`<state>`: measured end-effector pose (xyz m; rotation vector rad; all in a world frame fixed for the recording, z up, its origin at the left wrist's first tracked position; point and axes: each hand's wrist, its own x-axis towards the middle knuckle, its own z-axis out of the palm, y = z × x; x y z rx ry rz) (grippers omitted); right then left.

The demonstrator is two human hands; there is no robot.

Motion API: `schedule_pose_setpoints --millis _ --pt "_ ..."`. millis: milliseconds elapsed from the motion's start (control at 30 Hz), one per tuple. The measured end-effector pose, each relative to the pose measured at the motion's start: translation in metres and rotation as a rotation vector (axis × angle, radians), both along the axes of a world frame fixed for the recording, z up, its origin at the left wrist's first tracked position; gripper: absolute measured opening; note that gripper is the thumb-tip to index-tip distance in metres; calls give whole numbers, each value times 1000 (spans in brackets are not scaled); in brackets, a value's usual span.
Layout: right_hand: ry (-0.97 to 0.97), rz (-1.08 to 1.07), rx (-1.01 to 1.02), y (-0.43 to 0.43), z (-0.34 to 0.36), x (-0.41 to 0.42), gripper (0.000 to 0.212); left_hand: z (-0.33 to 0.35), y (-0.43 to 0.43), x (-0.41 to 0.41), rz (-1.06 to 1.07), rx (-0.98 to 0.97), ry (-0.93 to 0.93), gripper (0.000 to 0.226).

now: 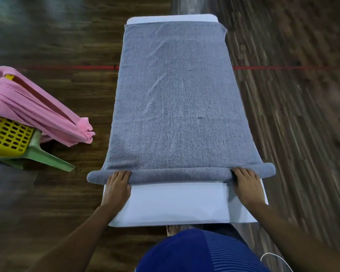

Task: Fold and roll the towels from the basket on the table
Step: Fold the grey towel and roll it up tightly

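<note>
A grey towel [175,99] lies flat along a narrow white table [177,203], covering most of its length. Its near end is turned into a thin roll [181,173] that spans the table's width and sticks out past both sides. My left hand [117,185] rests on the roll near its left end, fingers laid over the top. My right hand [245,183] presses on the roll near its right end in the same way. A pink towel [37,108] hangs out of a yellow basket [8,134] at the left.
The yellow basket sits on a green plastic stool [47,156] left of the table. A dark wooden floor [292,114] surrounds the table, crossed by a red line [283,67]. A white cable [271,258] lies at the bottom right.
</note>
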<state>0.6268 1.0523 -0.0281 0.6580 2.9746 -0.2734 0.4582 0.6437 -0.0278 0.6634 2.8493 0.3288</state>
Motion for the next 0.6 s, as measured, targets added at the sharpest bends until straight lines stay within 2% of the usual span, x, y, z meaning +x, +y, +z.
schedule_pose_setpoints --millis 100,200,233,333,433,500,600 --pt "-88 -22 15 -1 16 -13 22 8 3 -8 -16 -17 -4 24" --pt "-286 -68 0 5 21 -18 26 10 -1 -13 -46 -79 -113 20" --pt "-294 -85 0 7 19 -18 26 10 -2 -14 -36 -69 -127 19" --pt "-118 -100 31 7 13 -13 25 5 -4 -12 -15 -2 5 22" --pt "31 -13 89 1 9 -8 21 6 -3 -9 -10 23 122 26" --pt "28 33 45 -2 7 -5 30 7 0 -6 -12 9 98 32" --pt "-90 22 3 -8 6 1 49 4 2 -1 -30 -64 27 39"
